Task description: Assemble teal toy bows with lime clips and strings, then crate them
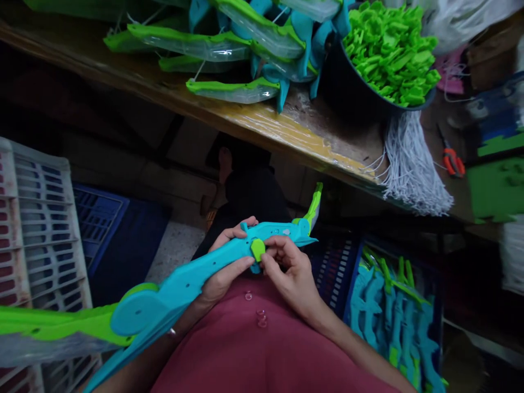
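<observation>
On the turquoise body — the right hand fingers a green piece.

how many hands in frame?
2: the left hand holding the blue toy, the right hand at the small green piece on it. Others could be hidden in shadow.

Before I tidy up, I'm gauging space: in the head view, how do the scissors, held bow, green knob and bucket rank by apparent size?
Largest first:
Bow, nearer the camera than the bucket
Bucket
Scissors
Green knob

Turquoise plastic body, slanting, green limbs at both ends, lime piece against it
</observation>
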The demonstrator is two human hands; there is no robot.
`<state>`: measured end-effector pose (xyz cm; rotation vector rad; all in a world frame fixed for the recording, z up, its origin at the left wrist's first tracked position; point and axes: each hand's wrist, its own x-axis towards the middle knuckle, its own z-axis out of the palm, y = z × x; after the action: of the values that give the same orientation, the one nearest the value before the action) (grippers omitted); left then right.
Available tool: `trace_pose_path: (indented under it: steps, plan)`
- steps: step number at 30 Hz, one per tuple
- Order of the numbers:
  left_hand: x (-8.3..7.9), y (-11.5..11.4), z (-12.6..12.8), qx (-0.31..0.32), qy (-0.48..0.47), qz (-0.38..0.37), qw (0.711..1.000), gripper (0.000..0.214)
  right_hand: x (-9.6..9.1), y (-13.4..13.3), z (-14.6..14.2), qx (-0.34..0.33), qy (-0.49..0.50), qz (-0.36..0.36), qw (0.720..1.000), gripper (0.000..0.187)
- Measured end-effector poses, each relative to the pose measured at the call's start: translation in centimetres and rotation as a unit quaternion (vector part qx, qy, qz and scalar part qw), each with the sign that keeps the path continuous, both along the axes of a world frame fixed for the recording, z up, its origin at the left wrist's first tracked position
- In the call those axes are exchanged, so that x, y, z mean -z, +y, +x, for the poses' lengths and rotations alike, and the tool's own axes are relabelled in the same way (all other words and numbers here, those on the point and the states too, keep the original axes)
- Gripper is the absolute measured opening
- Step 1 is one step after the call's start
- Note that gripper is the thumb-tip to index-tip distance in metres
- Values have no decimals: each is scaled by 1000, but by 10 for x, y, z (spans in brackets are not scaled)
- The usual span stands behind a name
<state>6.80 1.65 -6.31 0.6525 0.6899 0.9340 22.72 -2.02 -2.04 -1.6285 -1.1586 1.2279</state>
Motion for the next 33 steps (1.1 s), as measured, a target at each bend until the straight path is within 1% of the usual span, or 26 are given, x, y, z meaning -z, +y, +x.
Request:
trace_pose_path:
  steps: [5,8,11,14,16,18,20,22,24,26,28,29,31,33]
  plan:
    - [3,-3,-2,-16,2,-5,1000,34,3,-2,1,-53,-29,-2,998,13]
    - [4,-3,-2,-22,-4,-2,1000,35,4,-3,1,-58,-36,7,998,16]
    - [4,-3,0,-25,0,-6,1000,33,3,-3,0,-57,-60,31,996,22]
    - [2,-2,0,-21,14,-11,1000,32,2,-2,1,-80,-118,67,988,17]
    - [0,-2,1,-21,22,-16,999,31,1,-1,2,-106,-173,100,974,14]
    - [0,-2,2,-29,25,-26,999,32,1,0,5,-138,-219,137,956,17]
    - [-1,-2,4,-44,18,-38,998,38,1,1,8,-179,-257,165,935,23]
    - [-1,-2,6,-57,12,-63,996,46,0,4,11,-215,-296,171,915,28]
    - [-1,-2,8,-57,20,-103,993,56,-3,10,14,-246,-332,161,896,28]
    - [-2,-2,10,-53,38,-148,987,65,-8,19,17,-279,-347,147,883,20]
    - [-3,0,11,-53,50,-182,981,68,-14,32,19,-321,-345,125,873,13]
    - [-3,1,11,-52,51,-195,978,67,-19,40,20,-347,-337,110,868,15]
    - [-3,3,10,-42,61,-199,977,64,-27,56,23,-397,-321,76,856,18]
    - [0,4,7,-29,95,-174,980,62,-32,74,26,-431,-317,51,843,19]
